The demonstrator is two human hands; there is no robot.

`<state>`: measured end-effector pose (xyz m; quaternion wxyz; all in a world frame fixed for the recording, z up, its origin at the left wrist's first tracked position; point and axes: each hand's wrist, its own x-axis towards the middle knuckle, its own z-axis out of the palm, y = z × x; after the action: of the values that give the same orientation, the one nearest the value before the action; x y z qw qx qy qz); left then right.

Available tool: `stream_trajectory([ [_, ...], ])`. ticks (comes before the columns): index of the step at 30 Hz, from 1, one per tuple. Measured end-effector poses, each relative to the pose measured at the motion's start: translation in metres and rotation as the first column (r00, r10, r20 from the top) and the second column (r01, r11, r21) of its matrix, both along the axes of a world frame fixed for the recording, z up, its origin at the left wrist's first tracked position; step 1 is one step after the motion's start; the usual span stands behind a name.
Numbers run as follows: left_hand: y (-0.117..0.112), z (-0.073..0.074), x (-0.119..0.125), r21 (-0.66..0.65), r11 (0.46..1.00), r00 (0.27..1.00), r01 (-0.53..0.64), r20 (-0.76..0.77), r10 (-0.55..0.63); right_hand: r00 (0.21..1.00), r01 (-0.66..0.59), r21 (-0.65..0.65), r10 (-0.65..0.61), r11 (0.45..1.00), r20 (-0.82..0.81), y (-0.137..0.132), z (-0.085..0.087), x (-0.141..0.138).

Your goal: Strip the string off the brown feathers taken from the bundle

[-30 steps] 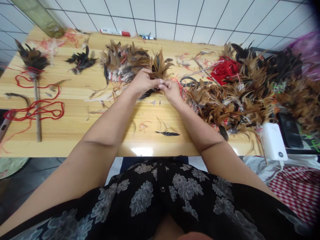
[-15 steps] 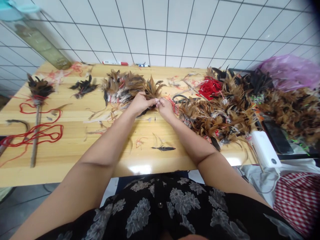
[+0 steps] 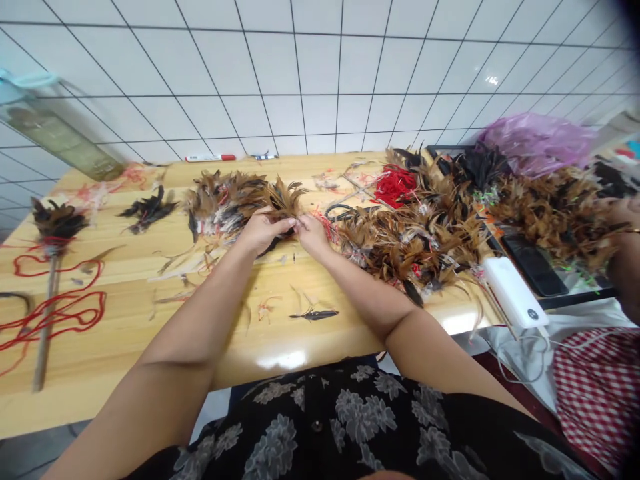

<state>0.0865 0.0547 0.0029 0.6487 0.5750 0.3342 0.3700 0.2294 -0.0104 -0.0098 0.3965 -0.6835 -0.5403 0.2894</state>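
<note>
My left hand [image 3: 264, 231] is closed round the base of a small bunch of brown feathers [image 3: 285, 195], whose tips fan out above the fingers. Meeting its thumb, my right hand [image 3: 312, 236] pinches at the same base; anything fine between those fingertips is too small to make out. Just left of the hands lies a heap of brown feather bunches [image 3: 225, 190] with pale ends. A larger feather heap [image 3: 420, 243] spreads to the right of my right hand. Red strands [image 3: 396, 187] sit in a pile behind it.
At the left, a feather-topped stick [image 3: 49, 313] lies with loose red cord [image 3: 75, 327], near a dark feather bunch [image 3: 149, 209] and a bottle [image 3: 65, 140]. Markers [image 3: 210, 158] lie by the wall. A power bank [image 3: 515, 293], phone [image 3: 535, 265] and another person's arm [image 3: 627, 267] are at right.
The view has tilted up and shifted right, and another person's arm now shows at the right edge. My hands stay together at the feather bunch.
</note>
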Motion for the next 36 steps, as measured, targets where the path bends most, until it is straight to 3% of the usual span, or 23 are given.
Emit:
stream_trajectory([
  [4,0.003,0.001,-0.002,-0.009,0.999,0.998,0.04,-0.041,-0.041,0.999,0.014,-0.004,-0.014,1.0,-0.031,0.0,0.002,0.0],
  [9,0.006,0.001,-0.005,0.102,0.986,0.987,-0.13,-0.08,0.138,0.992,0.069,0.071,-0.061,0.995,-0.114,0.003,-0.004,0.002],
  [15,0.008,0.008,-0.007,0.25,0.957,0.953,-0.148,-0.222,0.205,0.969,0.153,0.104,-0.129,0.983,-0.209,0.009,-0.01,0.009],
  [18,0.013,0.016,-0.01,0.347,0.938,0.919,-0.025,-0.361,0.158,0.96,0.171,0.139,-0.133,0.975,-0.245,0.011,-0.012,0.011],
  [20,0.015,0.024,-0.015,0.412,0.897,0.86,0.159,-0.504,0.079,0.955,0.186,0.147,-0.144,0.972,-0.258,0.011,-0.013,0.012],
  [22,0.012,0.03,-0.025,0.44,0.822,0.771,0.361,-0.637,0.002,0.95,0.199,0.15,-0.153,0.968,-0.272,0.012,-0.015,0.012],
  [25,-0.003,0.035,-0.048,0.426,0.722,0.663,0.545,-0.746,-0.06,0.937,0.221,0.175,-0.16,0.959,-0.31,0.015,-0.018,0.012],
  [28,-0.031,0.033,-0.079,0.402,0.694,0.628,0.598,-0.773,-0.093,0.931,0.237,0.195,-0.165,0.952,-0.326,0.017,-0.02,0.012],
  [33,-0.09,0.02,-0.122,0.484,0.661,0.72,0.573,-0.683,-0.123,0.949,0.217,0.203,-0.157,0.955,-0.275,0.02,-0.025,0.016],
  [36,-0.121,0.002,-0.124,0.58,0.575,0.769,0.577,-0.624,-0.142,0.955,0.213,0.236,-0.15,0.948,-0.257,0.021,-0.029,0.019],
])
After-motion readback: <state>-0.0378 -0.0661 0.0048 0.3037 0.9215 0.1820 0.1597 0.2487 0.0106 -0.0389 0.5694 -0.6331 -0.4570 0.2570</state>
